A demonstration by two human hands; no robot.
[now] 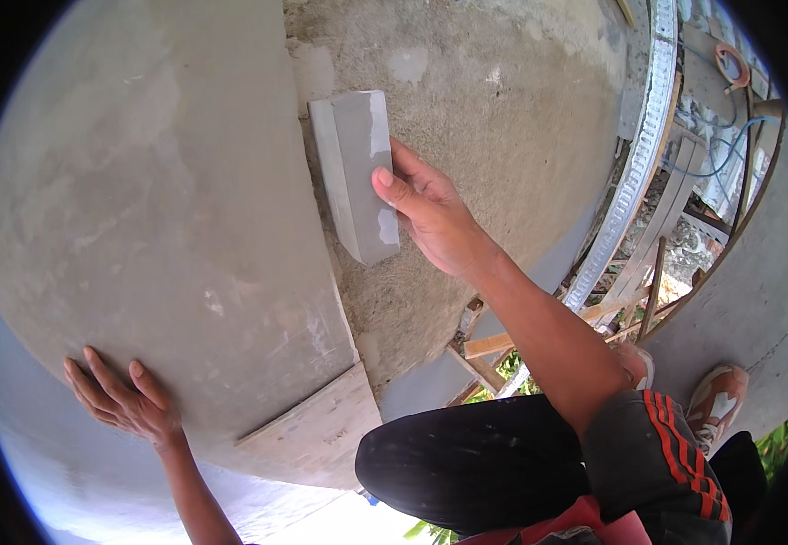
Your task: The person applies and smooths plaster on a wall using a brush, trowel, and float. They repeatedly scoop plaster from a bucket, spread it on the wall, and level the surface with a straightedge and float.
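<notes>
My right hand grips an oblong grey block by its right side, thumb on the front face and fingers behind the edge. Pale patches mark that face. The block is held upright by the vertical edge of a large smooth grey surface, overlapping rougher brownish plaster. I cannot tell whether the block touches the wall. Toward the lower left, my left hand is open, fingers spread against the smooth grey surface and holding nothing.
A pale wooden board borders the smooth surface below. On the right, a perforated metal strip runs beside wooden planks, a blue cord and an orange ring-shaped roll. My shoes stand at the lower right.
</notes>
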